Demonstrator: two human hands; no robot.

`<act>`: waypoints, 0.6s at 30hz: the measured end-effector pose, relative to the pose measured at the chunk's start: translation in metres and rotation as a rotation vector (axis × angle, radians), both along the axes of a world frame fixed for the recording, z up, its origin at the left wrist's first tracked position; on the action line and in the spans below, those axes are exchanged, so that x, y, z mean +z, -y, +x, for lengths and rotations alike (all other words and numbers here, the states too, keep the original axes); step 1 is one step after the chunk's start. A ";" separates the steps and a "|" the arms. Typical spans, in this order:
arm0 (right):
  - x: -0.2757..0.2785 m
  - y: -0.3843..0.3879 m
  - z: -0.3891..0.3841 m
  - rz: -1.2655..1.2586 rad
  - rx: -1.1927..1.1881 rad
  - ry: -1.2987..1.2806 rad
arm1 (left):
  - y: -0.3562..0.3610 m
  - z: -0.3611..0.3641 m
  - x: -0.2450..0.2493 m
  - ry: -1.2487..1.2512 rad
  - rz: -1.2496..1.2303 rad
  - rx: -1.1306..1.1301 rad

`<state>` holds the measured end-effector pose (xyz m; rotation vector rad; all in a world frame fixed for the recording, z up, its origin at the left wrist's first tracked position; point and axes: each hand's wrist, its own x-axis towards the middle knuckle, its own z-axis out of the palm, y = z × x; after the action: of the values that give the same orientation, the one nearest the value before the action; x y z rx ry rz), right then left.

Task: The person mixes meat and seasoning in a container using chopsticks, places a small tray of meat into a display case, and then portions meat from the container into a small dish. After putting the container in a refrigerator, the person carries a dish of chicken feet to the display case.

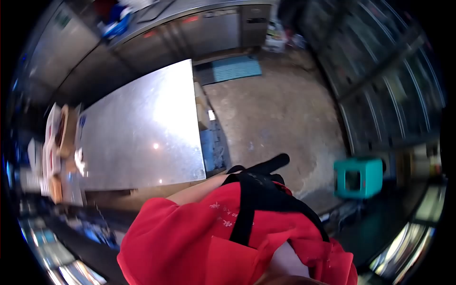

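Observation:
My left forearm comes out of a red sleeve and reaches in front of my body, near the front corner of a steel table. The black apron over my red shirt hides the hand at its end. Beyond the apron juts a dark, elongated shape; whether it is a gloved hand, a shoe or something else, I cannot make out. My right hand does not show.
Food trays line the steel table's left end. A teal plastic stool stands on the floor to the right. Steel cabinets run along the back, with a blue mat before them. Glass-doored units line the right side.

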<state>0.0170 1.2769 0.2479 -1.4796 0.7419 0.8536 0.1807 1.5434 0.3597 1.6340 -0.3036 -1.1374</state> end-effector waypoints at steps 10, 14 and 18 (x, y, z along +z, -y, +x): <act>0.079 -0.022 0.358 0.200 0.136 0.157 | 0.064 0.158 -0.019 -0.051 -0.294 0.388; 0.095 -0.061 0.464 0.211 0.186 0.390 | 0.048 0.265 -0.014 0.008 -0.341 0.424; 0.164 -0.077 0.566 0.688 0.407 0.149 | 0.034 0.344 -0.016 0.012 -0.367 0.504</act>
<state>0.5829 1.3540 0.4117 -1.0542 0.0026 1.1460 0.5251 1.5097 0.3438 1.2906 -0.0883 -0.6439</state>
